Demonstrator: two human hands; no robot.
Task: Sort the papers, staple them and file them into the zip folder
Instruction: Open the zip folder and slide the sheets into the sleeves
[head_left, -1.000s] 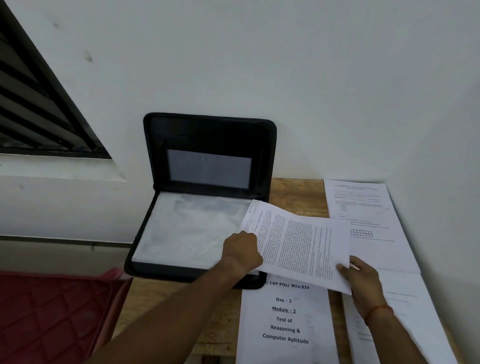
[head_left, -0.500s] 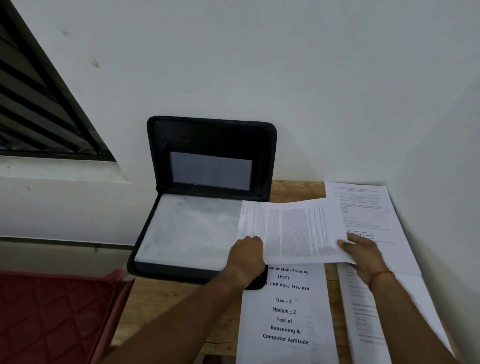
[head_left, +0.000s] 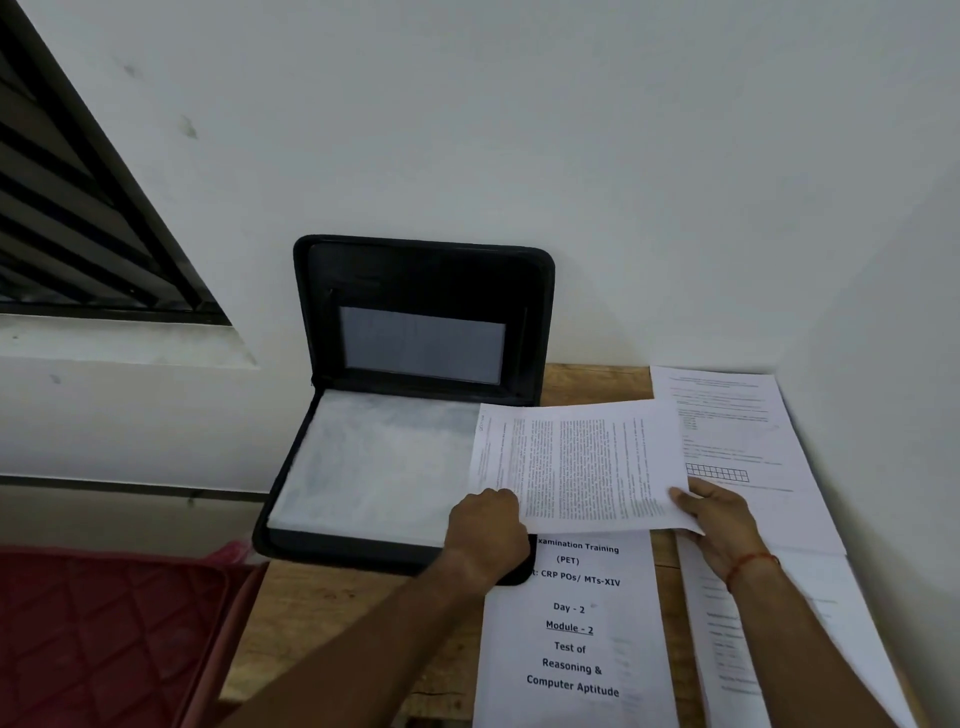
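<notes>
Held sheet (head_left: 582, 465) overlaps folder's (head_left: 415, 291) right edge.

A wooden bench (head_left: 592, 384) fills the view from 5 to 6 o'clock, pushed into a corner of the white wall (head_left: 571, 130). At 10 o'clock a window (head_left: 78, 234) with dark slats is set in the wall, with a pale sill (head_left: 119, 343) under it at 9 o'clock. Lower, a dark strip (head_left: 130, 488) runs along the wall. At 8 o'clock a red quilted cushion (head_left: 104, 634) lies just beside the bench.
</notes>
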